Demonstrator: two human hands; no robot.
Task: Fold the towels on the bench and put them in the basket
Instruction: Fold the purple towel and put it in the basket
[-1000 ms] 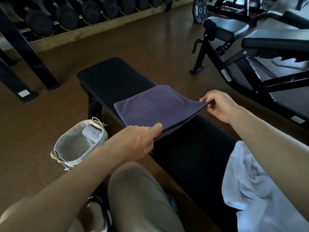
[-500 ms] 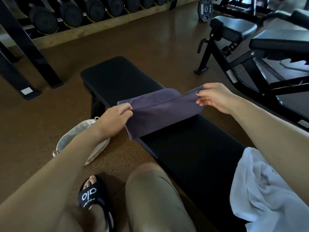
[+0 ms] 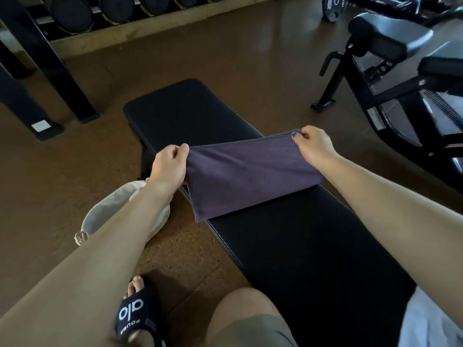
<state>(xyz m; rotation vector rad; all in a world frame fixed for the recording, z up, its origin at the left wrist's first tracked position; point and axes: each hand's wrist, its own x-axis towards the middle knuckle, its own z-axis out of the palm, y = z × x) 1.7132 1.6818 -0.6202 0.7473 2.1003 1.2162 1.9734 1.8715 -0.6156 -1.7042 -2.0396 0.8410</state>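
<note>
On bench (image 3: 313, 246): purple towel (image 3: 248, 176) mid-fold, pinched at both ends by left hand (image 3: 169, 166) and right hand (image 3: 314, 146).
White towel (image 3: 431, 326) is judged unfolded; basket (image 3: 112, 216) awaits both.

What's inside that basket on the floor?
The left forearm crosses over the basket, hiding most of its inside. Only pale fabric lining shows, so what it holds cannot be seen.

Bare bench (image 3: 313, 246) lies open nearside of the purple towel (image 3: 250, 176); left forearm (image 3: 120, 231) overhangs the basket (image 3: 105, 216).
</note>
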